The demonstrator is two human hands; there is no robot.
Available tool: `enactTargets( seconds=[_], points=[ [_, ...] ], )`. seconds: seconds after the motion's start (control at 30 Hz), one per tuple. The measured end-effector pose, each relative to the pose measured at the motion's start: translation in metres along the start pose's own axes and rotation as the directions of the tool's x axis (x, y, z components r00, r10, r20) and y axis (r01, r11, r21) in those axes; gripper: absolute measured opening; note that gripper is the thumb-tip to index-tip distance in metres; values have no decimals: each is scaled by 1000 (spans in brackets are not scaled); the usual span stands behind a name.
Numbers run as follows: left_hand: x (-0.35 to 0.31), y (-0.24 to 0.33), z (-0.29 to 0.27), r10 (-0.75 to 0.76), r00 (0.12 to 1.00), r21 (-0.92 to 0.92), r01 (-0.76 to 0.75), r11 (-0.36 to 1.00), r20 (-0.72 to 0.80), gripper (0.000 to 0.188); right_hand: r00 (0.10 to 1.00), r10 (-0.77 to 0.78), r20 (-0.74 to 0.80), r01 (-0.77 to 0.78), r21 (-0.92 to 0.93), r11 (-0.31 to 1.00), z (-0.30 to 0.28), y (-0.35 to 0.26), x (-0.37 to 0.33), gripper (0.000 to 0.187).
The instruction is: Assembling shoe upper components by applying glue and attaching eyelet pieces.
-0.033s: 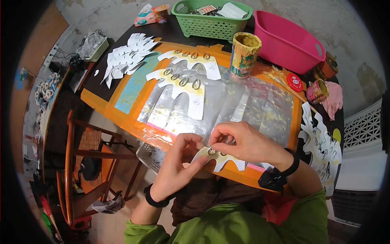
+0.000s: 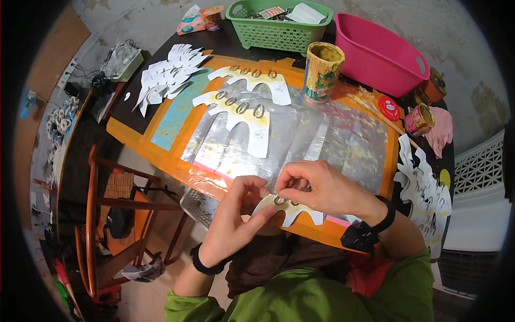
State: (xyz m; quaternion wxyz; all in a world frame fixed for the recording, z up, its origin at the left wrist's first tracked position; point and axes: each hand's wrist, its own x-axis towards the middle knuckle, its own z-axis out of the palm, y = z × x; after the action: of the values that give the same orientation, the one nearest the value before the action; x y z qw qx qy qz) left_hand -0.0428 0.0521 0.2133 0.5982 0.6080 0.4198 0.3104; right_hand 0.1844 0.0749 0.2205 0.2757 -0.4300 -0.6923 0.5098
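Note:
At the table's near edge, my left hand (image 2: 233, 214) grips the left end of a white scalloped cut-out piece (image 2: 295, 211), its thumb on top. An oval metal ring (image 2: 278, 199) lies on the yellow-smeared upper edge of that piece. My right hand (image 2: 322, 188) is closed in a pinch at this ring; its fingertips partly hide it. More metal shows under the right fingers. Beyond my hands lie two similar pieces, a nearer one (image 2: 252, 129) and a farther one (image 2: 276, 88), each bearing a row of several oval rings along a yellowish band.
A glue-crusted can (image 2: 323, 72) stands on the film-covered board (image 2: 348, 139). Behind are a green basket (image 2: 279, 35) of metal parts and a pink bin (image 2: 375, 59). White cut-outs (image 2: 169, 75) pile up at left; ringed pieces (image 2: 424, 193) overlap at right. A wooden chair (image 2: 94, 214) stands left.

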Motion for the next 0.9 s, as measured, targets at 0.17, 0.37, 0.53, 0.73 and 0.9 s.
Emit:
enactTargets(
  seconds=[0.17, 0.37, 0.53, 0.73, 0.9],
  points=[
    [3, 17, -3, -67, 996, 394, 83, 916, -54, 41, 999, 11, -34, -10, 18, 1000, -1, -3, 2, 12],
    [2, 19, 5, -70, 996, 268, 84, 960, -61, 50, 998, -17, -62, 19, 29, 999, 2, -3, 0, 12],
    [3, 0, 15, -5, 989, 37, 11, 999, -149, 54, 997, -23, -75, 26, 38, 999, 4, -5, 0, 11],
    [4, -10, 21, -16, 978, -172, -20, 985, -208, 54, 996, -19, -85, 25, 77, 997, 7, 0, -1, 10],
    [3, -16, 25, 8, 964, -225, -70, 972, -265, 55, 998, 16, -61, -9, 108, 994, 5, -1, 0, 9]
  ],
)
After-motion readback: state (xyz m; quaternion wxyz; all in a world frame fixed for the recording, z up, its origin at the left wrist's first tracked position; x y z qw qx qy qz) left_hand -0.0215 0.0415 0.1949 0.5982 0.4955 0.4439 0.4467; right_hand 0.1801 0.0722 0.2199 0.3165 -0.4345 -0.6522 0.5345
